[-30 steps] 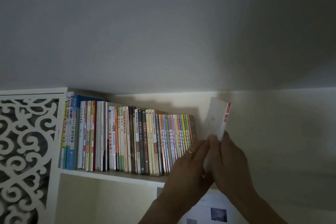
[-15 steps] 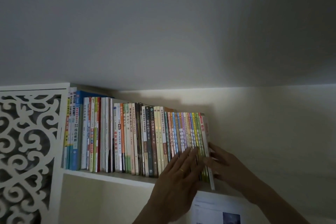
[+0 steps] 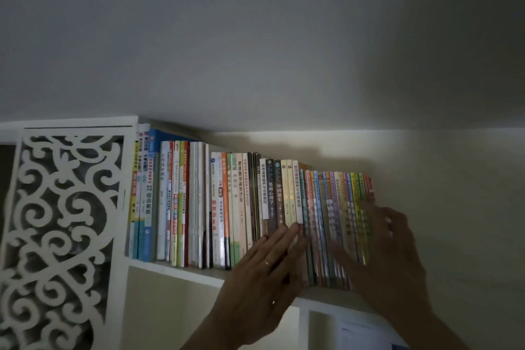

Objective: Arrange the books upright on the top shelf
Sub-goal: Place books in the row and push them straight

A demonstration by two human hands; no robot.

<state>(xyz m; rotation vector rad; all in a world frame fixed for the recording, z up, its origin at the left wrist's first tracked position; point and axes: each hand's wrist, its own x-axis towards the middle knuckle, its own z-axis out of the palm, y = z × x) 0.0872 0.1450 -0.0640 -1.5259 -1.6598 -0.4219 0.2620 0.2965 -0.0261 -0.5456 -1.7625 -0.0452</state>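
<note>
While both hands press flat, fingers straight: books (image 3: 255, 207), upright row, top shelf (image 3: 181, 268). Left hand (image 3: 264, 273) on mid-row spines; right hand (image 3: 389, 253) at red-spined end book (image 3: 369, 187). Step: squaring. Next, likely: firm leftward push.

The top shelf (image 3: 181, 270) was a white board. A long row of books (image 3: 255, 207) stood right on it, all upright and packed close together. The row started far to the left of the left hand (image 3: 264, 273) and ended by the fingers of the right hand (image 3: 389, 253). Past the right hand, the board showed.
</note>
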